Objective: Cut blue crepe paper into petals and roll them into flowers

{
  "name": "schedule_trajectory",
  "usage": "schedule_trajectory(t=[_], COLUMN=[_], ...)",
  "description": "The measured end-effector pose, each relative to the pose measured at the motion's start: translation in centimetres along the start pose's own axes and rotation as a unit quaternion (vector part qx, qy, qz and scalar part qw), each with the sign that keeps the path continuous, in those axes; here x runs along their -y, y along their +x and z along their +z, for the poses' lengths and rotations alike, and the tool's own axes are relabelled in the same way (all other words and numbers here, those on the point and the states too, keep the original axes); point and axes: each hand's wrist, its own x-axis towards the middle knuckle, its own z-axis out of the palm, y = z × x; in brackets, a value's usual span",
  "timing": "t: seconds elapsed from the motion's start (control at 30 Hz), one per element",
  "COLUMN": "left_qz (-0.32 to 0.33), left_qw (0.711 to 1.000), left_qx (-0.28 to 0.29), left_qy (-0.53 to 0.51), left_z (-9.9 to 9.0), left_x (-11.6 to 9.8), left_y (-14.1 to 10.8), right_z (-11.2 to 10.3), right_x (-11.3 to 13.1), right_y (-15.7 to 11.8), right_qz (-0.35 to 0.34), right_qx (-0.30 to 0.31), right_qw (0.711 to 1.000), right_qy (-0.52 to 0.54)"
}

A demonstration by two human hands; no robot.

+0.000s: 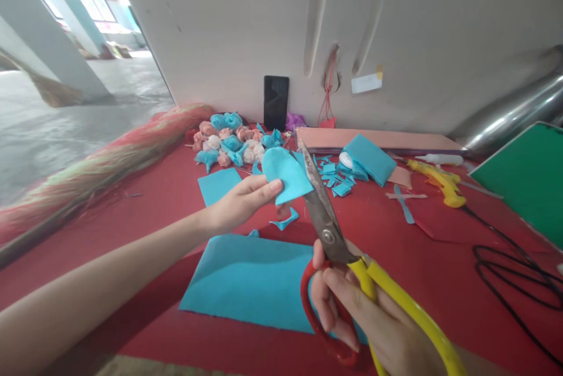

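My left hand (250, 200) pinches a blue paper piece (287, 175) with a rounded top edge, held above the red table. In my right hand (373, 311) are scissors (328, 235) with one red and one yellow handle. Their blades meet the right edge of the blue piece. Below both hands lies a large blue sheet (250, 276), partly covered by the scissors and my right hand. A curved blue offcut (285, 220) rests just under the held piece, and a blue square (217, 185) lies behind my left wrist.
Blue, pink and white paper flowers (233, 144) are heaped at the back left, near an upright phone (276, 101). Blue scraps (336, 176), a folded blue stack (369, 159) and a yellow glue gun (440, 182) lie right of centre. A black cable (497, 270) coils at the right.
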Motion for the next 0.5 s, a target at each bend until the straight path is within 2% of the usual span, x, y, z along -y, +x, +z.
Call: schedule_trajectory(t=[0.17, 0.33, 0.5], left_qz=[0.008, 0.019, 0.036], left_qw=[1.000, 1.000, 0.998], left_qx=[0.006, 0.004, -0.012], left_qy=[-0.002, 0.016, 0.054], left_z=[0.0, -0.1, 0.0], left_x=[-0.2, -0.2, -0.5], left_y=[-0.1, 0.1, 0.0], right_z=[0.1, 0.1, -0.6], right_x=[0.5, 0.8, 1.5], right_y=[-0.1, -0.2, 0.1], right_qz=[0.005, 0.014, 0.006], right_qx=[-0.029, -0.046, -0.112], right_qw=[0.998, 0.997, 0.993], right_qy=[-0.054, -0.053, -0.027])
